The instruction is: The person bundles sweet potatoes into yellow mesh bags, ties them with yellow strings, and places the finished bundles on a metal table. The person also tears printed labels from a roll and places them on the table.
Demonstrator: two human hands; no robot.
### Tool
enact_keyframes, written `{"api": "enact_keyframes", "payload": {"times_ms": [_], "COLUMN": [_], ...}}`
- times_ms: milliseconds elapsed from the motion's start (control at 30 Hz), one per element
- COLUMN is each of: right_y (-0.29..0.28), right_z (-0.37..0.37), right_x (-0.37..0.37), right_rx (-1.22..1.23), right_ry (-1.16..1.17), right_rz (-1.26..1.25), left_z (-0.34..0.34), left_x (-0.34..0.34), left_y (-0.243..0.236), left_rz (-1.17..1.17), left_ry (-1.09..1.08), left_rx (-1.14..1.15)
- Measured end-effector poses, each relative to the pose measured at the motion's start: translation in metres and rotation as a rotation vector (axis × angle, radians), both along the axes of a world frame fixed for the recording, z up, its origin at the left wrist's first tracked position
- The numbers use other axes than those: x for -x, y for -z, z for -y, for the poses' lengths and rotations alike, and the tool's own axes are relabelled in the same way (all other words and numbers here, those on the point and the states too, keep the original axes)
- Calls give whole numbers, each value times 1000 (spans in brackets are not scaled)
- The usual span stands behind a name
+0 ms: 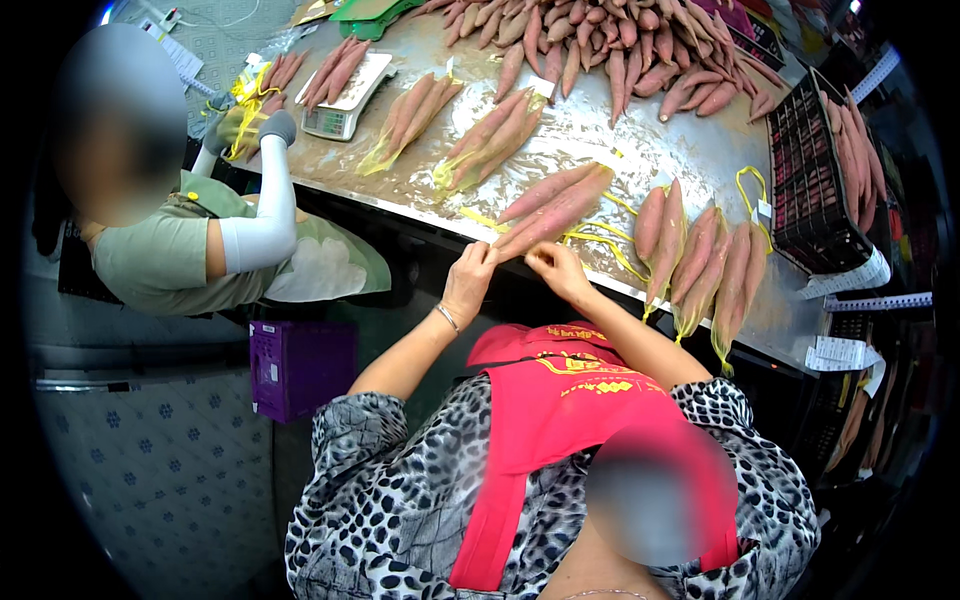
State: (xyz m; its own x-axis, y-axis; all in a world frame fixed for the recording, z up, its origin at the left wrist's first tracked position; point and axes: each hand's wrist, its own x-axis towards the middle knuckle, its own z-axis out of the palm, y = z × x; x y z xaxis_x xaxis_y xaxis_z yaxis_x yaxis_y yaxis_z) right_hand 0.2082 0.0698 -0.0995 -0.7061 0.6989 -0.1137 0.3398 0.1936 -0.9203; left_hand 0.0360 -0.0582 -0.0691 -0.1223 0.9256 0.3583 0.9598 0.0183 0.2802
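In front of me at the table's edge lies a small bunch of sweet potatoes, with yellow netting showing beside it. My left hand is closed in a pinch at the bunch's near tip; what its fingertips hold is too small to make out. Just right of that tip, my right hand has its fingers curled closed, and whatever is in them is hidden. Yellow net strips lie on the metal beyond it. Net-bagged sweet potatoes rest to the right, over the edge. Another netted bunch lies farther back.
Loose sweet potatoes are heaped at the back of the metal table. A black crate stands at the right. On the left, a co-worker in grey gloves handles yellow netting beside a scale bearing sweet potatoes. A purple box sits below.
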Motion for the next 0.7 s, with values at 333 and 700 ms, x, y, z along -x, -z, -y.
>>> {"api": "enact_keyframes", "payload": {"times_ms": [333, 700], "right_y": [25, -4], "right_z": [41, 66], "right_x": [-68, -105], "right_rx": [459, 751], "right_ry": [304, 548], "right_rz": [-93, -117], "left_z": [-12, -22], "left_x": [-100, -137], "left_y": [50, 55], "left_rz": [2065, 1964], "left_ry": [-744, -592], "left_rx": [252, 517]}}
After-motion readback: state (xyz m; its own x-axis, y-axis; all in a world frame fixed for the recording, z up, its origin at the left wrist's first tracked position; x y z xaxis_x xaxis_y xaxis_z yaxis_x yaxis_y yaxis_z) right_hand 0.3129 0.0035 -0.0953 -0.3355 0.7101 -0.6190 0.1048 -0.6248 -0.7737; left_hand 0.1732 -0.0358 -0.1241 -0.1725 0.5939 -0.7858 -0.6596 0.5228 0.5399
